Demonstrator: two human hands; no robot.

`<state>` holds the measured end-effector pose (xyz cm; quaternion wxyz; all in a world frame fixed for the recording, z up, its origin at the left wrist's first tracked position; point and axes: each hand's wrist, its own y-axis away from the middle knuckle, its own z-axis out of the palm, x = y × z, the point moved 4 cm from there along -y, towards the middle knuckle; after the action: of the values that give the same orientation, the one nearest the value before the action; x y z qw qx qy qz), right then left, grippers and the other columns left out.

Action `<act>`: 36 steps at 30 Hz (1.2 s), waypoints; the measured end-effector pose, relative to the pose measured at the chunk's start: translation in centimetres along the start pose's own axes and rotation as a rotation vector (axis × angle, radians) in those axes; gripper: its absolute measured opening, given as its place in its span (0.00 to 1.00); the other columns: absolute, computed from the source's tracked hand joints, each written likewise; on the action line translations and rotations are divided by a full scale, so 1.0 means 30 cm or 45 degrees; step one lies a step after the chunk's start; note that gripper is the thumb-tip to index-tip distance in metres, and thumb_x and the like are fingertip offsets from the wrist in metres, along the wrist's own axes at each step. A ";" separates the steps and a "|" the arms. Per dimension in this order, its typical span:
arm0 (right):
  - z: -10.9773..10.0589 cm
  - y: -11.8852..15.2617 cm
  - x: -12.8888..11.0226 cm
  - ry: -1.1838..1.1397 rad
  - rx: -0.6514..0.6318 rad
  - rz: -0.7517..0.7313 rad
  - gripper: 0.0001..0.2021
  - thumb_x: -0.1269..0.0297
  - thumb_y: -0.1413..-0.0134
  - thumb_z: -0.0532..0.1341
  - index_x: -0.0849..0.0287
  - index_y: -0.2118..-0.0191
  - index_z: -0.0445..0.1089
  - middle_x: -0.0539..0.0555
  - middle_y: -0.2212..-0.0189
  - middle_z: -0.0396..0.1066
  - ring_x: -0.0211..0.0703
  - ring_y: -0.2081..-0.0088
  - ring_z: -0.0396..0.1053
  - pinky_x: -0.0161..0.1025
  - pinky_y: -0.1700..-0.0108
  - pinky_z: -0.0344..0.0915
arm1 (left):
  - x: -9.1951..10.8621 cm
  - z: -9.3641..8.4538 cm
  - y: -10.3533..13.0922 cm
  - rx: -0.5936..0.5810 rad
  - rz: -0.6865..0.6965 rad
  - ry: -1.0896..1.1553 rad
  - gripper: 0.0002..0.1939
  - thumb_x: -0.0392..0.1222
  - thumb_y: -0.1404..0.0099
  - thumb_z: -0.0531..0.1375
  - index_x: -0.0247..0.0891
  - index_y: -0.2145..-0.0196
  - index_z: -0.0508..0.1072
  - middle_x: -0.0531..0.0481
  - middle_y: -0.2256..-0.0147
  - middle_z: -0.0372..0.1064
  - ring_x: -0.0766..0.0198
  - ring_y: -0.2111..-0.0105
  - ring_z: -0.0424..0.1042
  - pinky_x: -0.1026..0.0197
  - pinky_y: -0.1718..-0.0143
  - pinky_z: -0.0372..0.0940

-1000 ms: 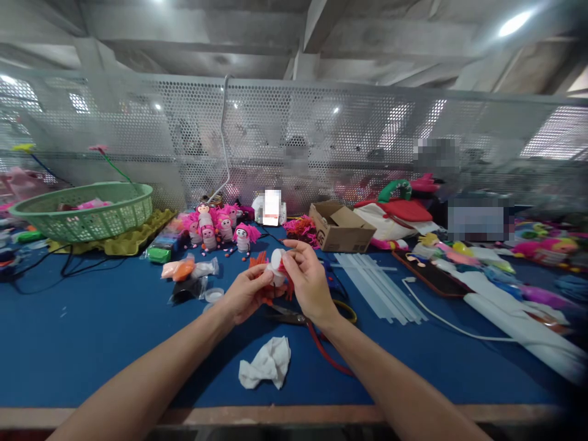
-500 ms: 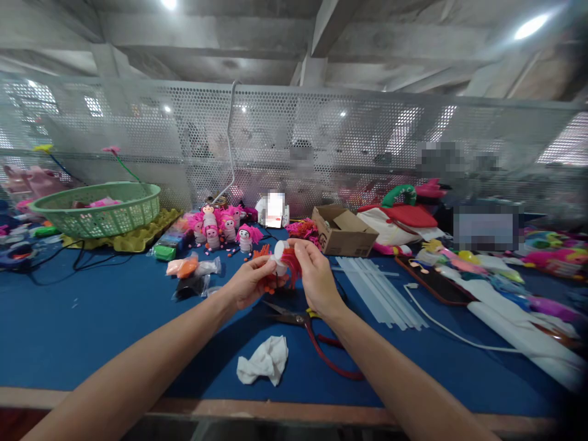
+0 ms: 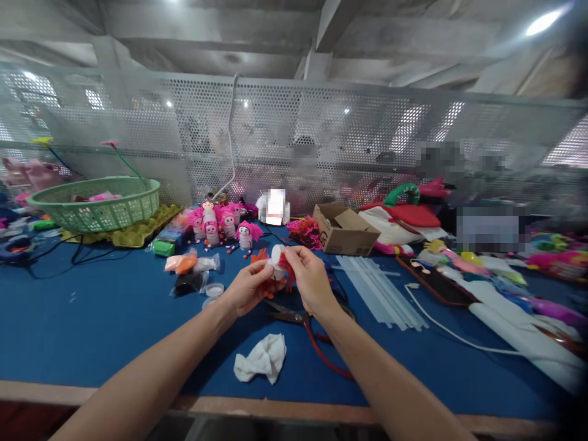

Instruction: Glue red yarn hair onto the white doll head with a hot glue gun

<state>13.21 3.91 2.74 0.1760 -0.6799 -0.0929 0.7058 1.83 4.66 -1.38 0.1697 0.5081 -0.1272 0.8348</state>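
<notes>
- The left forearm slants up from the lower left, the right one from the lower right; they converge above the middle of the blue table.
- The left hand reaches inward, its thumb laid along the top and its fingers curled below, pinching the small white piece between them.
- The right hand comes in from the other side, back of the hand toward the viewer, thumb and forefinger pinching red strands against the side of the white piece; its remaining fingers are partly hidden, so their exact bend cannot be told.
- The white piece is raised between the two hands, its round, pale end tipped upward.
- Orange strips show just beyond the left thumb.
- Below the hands, scissors lie on the table, their red handle partly behind the right forearm.
- A crumpled white tissue lies nearer the table's edge, between the forearms.
</notes>
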 end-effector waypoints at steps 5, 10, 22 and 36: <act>-0.002 0.004 0.008 0.051 -0.014 -0.023 0.13 0.53 0.53 0.58 0.60 0.73 0.65 0.48 0.78 0.66 0.36 0.77 0.63 0.33 0.74 0.61 | -0.001 0.008 0.006 0.006 0.005 0.006 0.18 0.48 0.51 0.64 0.33 0.65 0.70 0.46 0.75 0.70 0.66 0.77 0.69 0.69 0.80 0.57; -0.002 0.008 0.010 0.097 -0.018 -0.048 0.14 0.52 0.53 0.57 0.60 0.72 0.65 0.50 0.78 0.67 0.37 0.76 0.64 0.34 0.74 0.61 | -0.001 0.009 0.012 0.029 0.006 0.018 0.18 0.47 0.51 0.64 0.33 0.65 0.70 0.46 0.76 0.70 0.66 0.77 0.69 0.69 0.81 0.57; 0.000 0.007 0.002 0.031 -0.020 -0.070 0.19 0.49 0.47 0.50 0.60 0.68 0.68 0.51 0.72 0.70 0.38 0.71 0.66 0.36 0.67 0.63 | -0.005 0.014 0.008 0.051 -0.006 0.236 0.14 0.43 0.50 0.63 0.31 0.68 0.72 0.46 0.71 0.71 0.64 0.72 0.72 0.65 0.69 0.65; -0.019 -0.005 -0.001 -0.045 -0.077 -0.027 0.20 0.49 0.48 0.51 0.61 0.67 0.69 0.53 0.71 0.72 0.40 0.69 0.69 0.38 0.65 0.65 | 0.001 0.024 0.020 -0.015 -0.090 0.251 0.13 0.44 0.46 0.60 0.30 0.67 0.71 0.44 0.74 0.71 0.65 0.75 0.71 0.69 0.78 0.63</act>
<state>13.79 3.99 2.79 0.1611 -0.6712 -0.1243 0.7128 2.16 3.84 -1.06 0.2137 0.4267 -0.0970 0.8734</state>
